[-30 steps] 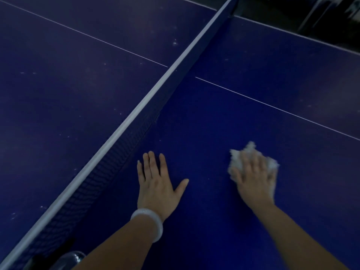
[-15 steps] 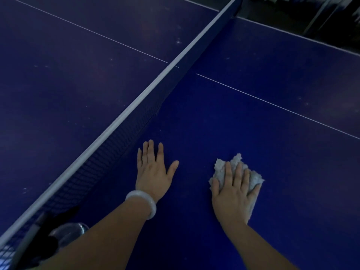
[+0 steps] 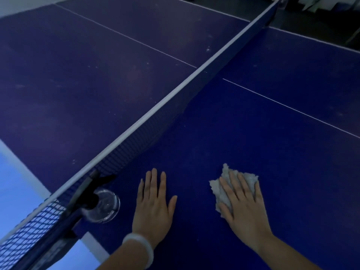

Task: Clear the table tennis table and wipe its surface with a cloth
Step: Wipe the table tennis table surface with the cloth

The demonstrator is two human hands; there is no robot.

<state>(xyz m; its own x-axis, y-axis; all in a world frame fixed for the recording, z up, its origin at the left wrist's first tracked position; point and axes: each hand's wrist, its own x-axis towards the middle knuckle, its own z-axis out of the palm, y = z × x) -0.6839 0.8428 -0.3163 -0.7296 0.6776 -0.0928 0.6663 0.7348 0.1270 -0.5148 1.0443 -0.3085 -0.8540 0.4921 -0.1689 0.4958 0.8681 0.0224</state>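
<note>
The blue table tennis table fills the view, split by its net running from lower left to upper right. My right hand lies flat with straight fingers on a crumpled white cloth, pressing it onto the near half close to the table's edge. My left hand rests flat on the bare surface beside it, fingers straight and together, a pale bangle on the wrist.
The net's black clamp post stands at the table's side edge left of my left hand, with a clear round glass dish at its foot. Light blue floor shows beyond the edge. Dark clutter sits at the far top right.
My right hand has drawn the cloth back toward me and the table's edge. The left hand stays flat on the table. The view has shifted, bringing the net clamp and dish into sight.
</note>
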